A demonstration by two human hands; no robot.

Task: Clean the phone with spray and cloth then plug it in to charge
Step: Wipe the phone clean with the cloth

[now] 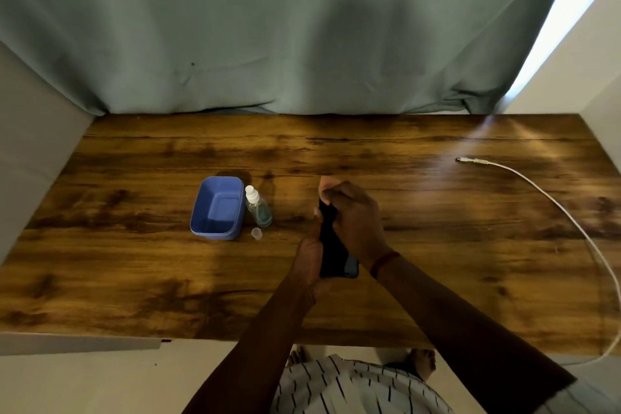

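A grey-green curtain [268, 27] is hung behind a dark-stained wooden worktop [134, 279], on which everything for the task is laid out. A white charging cable [504, 166] is trailed across the right side, its plug end lying free and well apart from the hands. A blue rectangular plastic tub [218, 212] is set left of centre.

The wiping step is judged to be in hand. A slim black phone [336, 262] is held above the middle of the worktop, tilted up on its long axis. It is gripped along its lower left edge by the left hand [309, 255], whose fingers are wrapped round it. The right hand [353, 222] is curled over the upper end, and a dark cloth [327, 212] appears to be pinched between its fingers and pressed to the phone. Cloth and phone are hard to tell apart there.

For a good result, the phone should be braced firmly from below while the cloth is drawn along the whole face with even pressure. Liquid should be kept away from the charging port.

A small clear spray bottle [258, 210] with bluish liquid is stood just beside the tub, and its clear cap [256, 233] is left near it.
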